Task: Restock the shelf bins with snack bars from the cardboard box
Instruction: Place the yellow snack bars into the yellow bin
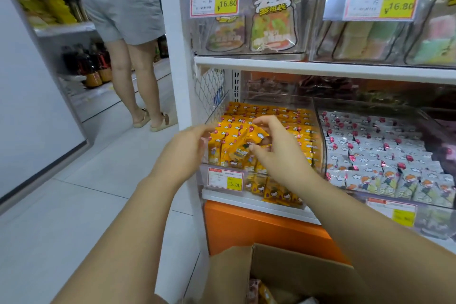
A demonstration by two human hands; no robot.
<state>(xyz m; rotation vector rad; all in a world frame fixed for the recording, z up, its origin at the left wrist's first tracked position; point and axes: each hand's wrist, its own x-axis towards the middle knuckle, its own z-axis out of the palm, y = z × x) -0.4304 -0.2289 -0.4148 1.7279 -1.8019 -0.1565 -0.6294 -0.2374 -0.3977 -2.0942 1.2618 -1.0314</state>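
Note:
A clear shelf bin point(318, 131) on the lower shelf is filled with rows of orange snack bars point(291, 118). Both my hands are over its front left corner. My right hand point(274, 150) pinches a loose orange snack bar point(246, 142) that lies tilted on top of the rows. My left hand point(183, 150) touches the bar's left end with curled fingertips. The open cardboard box point(283, 271) sits on the floor below, at the bottom edge of the view, with a few wrapped bars showing inside.
A neighbouring clear bin point(385, 195) to the right holds grey-white snack bars. Upper bins point(278, 54) hold bagged sweets behind price tags. An orange base panel point(259, 229) runs under the shelf. A person point(128, 32) stands in the aisle at the left, by a bottle shelf.

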